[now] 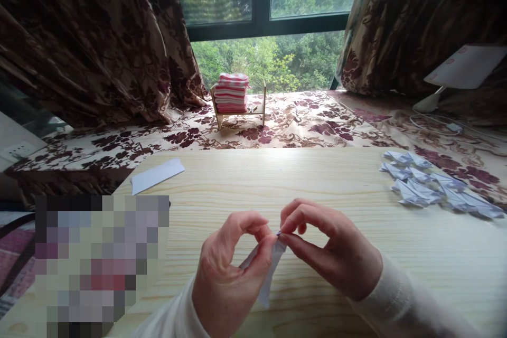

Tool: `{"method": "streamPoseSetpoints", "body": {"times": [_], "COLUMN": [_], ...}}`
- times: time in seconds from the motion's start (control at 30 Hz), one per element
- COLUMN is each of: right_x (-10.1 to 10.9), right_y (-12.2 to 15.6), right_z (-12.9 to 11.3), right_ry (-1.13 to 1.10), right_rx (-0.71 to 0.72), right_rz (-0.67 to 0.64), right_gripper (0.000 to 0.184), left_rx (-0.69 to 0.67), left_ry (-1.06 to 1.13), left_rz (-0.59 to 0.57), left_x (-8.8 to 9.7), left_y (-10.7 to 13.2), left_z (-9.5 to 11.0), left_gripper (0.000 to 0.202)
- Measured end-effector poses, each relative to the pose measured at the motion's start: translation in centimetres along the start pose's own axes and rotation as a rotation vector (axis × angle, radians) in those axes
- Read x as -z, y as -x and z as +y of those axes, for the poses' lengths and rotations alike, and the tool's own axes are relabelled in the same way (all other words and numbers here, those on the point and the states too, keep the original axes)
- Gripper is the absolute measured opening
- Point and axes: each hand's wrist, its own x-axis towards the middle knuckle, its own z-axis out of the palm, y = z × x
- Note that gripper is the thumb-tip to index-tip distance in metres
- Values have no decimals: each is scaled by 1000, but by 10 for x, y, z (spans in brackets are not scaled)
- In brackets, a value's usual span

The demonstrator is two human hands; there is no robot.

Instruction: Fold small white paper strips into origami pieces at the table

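Note:
A small strip of white paper (270, 274) is held between both hands above the light wooden table (245, 185). My left hand (229, 269) pinches it from the left, thumb and forefinger closed on its top edge. My right hand (328, 248) pinches the same top edge from the right, fingers curled. The paper hangs down between the hands, partly folded. Both wrists wear white sleeves.
Several folded white paper pieces (431, 185) lie in a pile at the table's right edge. A flat white paper slip (157, 175) lies at the far left. A small wooden rack of pink striped cloths (233, 96) stands by the window. A blurred patch covers the table's near left.

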Motion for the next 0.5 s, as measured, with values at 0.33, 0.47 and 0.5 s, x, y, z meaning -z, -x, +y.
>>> {"method": "streamPoseSetpoints", "body": {"times": [0.33,0.47,0.5], "right_x": [3,3,3], "right_y": [0,1,2], "right_z": [-3,2,4], "right_ry": [37,-28,-30], "right_rx": [7,-99,-135], "right_rz": [51,61,41], "right_gripper": [13,17,16], "left_rx": [183,276,313], "left_ry": [0,-6,22], "left_rz": [-228,-231,-220], "left_x": [1,2,2], "left_y": [-7,-8,-8], "left_z": [1,3,4], "left_gripper": [16,21,21]}}
